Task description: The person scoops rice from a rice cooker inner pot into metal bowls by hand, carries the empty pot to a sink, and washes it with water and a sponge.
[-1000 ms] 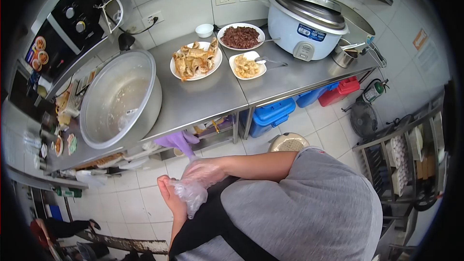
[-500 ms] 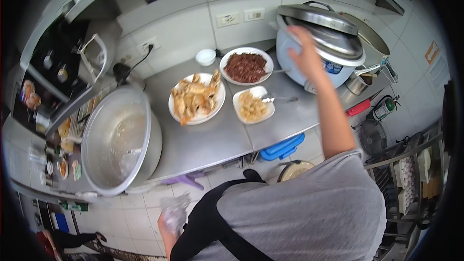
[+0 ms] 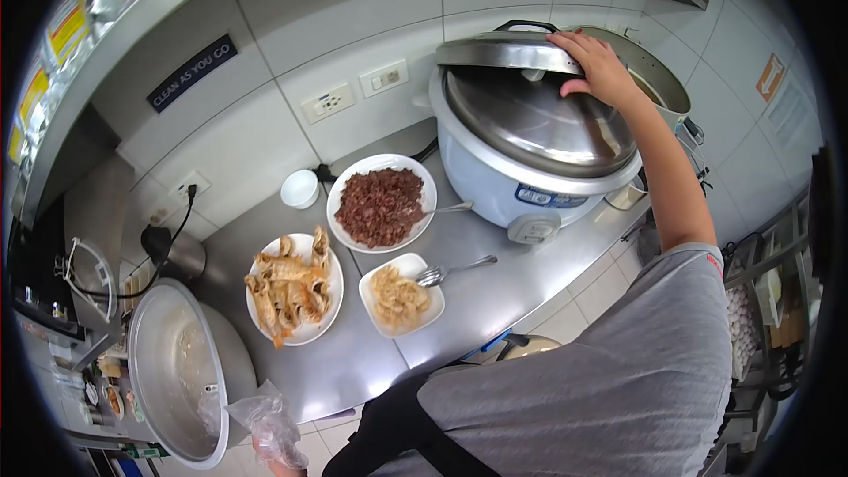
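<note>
My right hand (image 3: 596,71) is closed on the edge of a metal lid (image 3: 499,51) with a black handle. Its fingers lie over the top and the thumb is near the underside. Below that lid, a second domed metal lid (image 3: 530,119) rests on the large pale-blue rice cooker (image 3: 473,159). Low at the left, crumpled clear plastic (image 3: 265,415) surrounds the fingers of my left hand (image 3: 281,455); whether it is a bag or a glove I cannot tell. Beside it stands a big metal pot (image 3: 234,358) with clear plastic inside.
On the steel counter (image 3: 353,380) are a plate of fried fish (image 3: 287,287), a bowl of dark shredded meat (image 3: 380,203) with a spoon, a square dish (image 3: 415,322) with pale food and a fork, and a small white bowl (image 3: 300,188). Another pot (image 3: 662,88) stands behind the cooker.
My right hand has moved from in front of the cooker onto the upper lid's edge. My left hand with the plastic now appears beside the big pot. The view has shifted closer to the counter.
</note>
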{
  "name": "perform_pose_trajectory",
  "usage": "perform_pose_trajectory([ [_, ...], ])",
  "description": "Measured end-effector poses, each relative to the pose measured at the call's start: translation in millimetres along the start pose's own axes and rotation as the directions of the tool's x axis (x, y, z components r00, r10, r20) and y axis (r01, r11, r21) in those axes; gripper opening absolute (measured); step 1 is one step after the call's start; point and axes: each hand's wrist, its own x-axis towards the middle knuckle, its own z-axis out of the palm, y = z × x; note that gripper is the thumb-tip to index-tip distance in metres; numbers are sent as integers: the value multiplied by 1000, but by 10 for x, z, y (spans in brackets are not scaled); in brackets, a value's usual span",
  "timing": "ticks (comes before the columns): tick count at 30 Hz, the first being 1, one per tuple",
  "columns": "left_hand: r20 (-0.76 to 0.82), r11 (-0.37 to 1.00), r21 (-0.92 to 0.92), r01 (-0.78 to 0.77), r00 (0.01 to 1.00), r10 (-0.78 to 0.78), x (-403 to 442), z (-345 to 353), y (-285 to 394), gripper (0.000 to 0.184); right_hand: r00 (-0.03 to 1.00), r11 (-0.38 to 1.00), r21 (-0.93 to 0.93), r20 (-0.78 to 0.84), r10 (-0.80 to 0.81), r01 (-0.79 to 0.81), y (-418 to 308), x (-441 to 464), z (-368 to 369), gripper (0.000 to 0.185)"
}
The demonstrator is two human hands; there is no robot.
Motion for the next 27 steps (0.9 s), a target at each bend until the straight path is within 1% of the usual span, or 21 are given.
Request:
perform_pose_trajectory([
  [2, 2, 964, -239, 113, 993, -116, 116, 192, 52, 41, 996, 990, 113, 31, 78, -81, 211, 59, 33, 52],
  [3, 68, 965, -233, 124, 991, -111, 146, 240, 110, 43, 992, 989, 102, -50, 116, -110, 375, 82, 137, 54],
  [4, 133, 966, -223, 134, 985, -106, 192, 274, 213, 45, 972, 977, 92, -120, 200, -190, 467, 81, 186, 55],
  [5, 140, 967, -216, 137, 984, -109, 214, 344, 330, 45, 958, 979, 44, -199, 205, -200, 560, 93, 229, 51],
  [6, 78, 898, -391, 202, 979, -186, 225, 463, 549, 32, 938, 977, -2, -280, 204, -214, 617, 101, 248, 47],
  [7, 50, 851, -474, 226, 972, -230, 208, 496, 637, 26, 925, 979, -17, -333, 184, -202, 622, 118, 196, 49],
  [8, 21, 797, -555, 238, 962, -273, 191, 527, 725, 21, 924, 980, -10, -334, 186, -201, 636, 120, 141, 49],
  [9, 43, 894, -419, 161, 987, -157, 154, 506, 749, 20, 915, 980, -73, -377, 145, -186, 654, 107, 80, 51],
  [10, 57, 931, -347, 115, 993, -102, 103, 499, 798, 20, 903, 975, -137, -418, 101, -172, 640, 112, 0, 52],
  [11, 72, 959, -275, 63, 996, -45, 52, 493, 846, 20, 890, 973, -136, -443, 109, -187, 587, 91, -86, 54],
  [12, 35, 916, -375, 144, 989, -141, -11, 503, 931, 21, 887, 974, -130, -448, 109, -186, 570, 94, -173, 54],
  [14, 5, 855, -474, 210, 972, -236, -162, 471, 962, 22, 832, 983, -145, -554, 14, -113, 536, 41, -370, 55],
  [15, -73, 913, -384, 136, 982, -177, -262, 452, 927, 23, 806, 984, -155, -591, -22, -87, 620, 5, -438, 54],
  [16, -146, 956, -285, 65, 983, -111, -380, 422, 912, 24, 805, 985, -150, -593, -21, -84, 567, -29, -576, 54],
  [18, -176, 951, -300, 68, 976, -126, -614, 387, 935, 25, 761, 981, -156, -649, -11, -119, 458, -49, -920, 55],
  [19, -193, 946, -317, 70, 972, -137, -722, 362, 941, 25, 692, 973, -214, -715, -94, -90, 434, -76, -1082, 32],
  [20, -194, 945, -319, 66, 972, -134, -836, 320, 933, 25, 690, 972, -217, -717, -95, -91, 380, -121, -1239, 32],
  [22, -38, 884, -420, 204, 970, -241, -1093, 244, 926, 26, 672, 977, -209, -730, -126, -45, 263, -236, -1543, 31],
  [23, -28, 881, -427, 206, 970, -241, -1239, 237, 856, 26, 672, 979, -198, -731, -120, -40, 271, -315, -1662, 34],
  [25, -112, 915, -388, 115, 979, -171, -1617, 267, 733, 26, 678, 980, -195, -727, -112, -47, 260, -475, -1849, 36],
  [27, -107, 904, -403, 141, 974, -199, -1956, 280, 747, 26, 672, 982, -178, -735, -87, -67, 279, -571, -1973, 41],
])
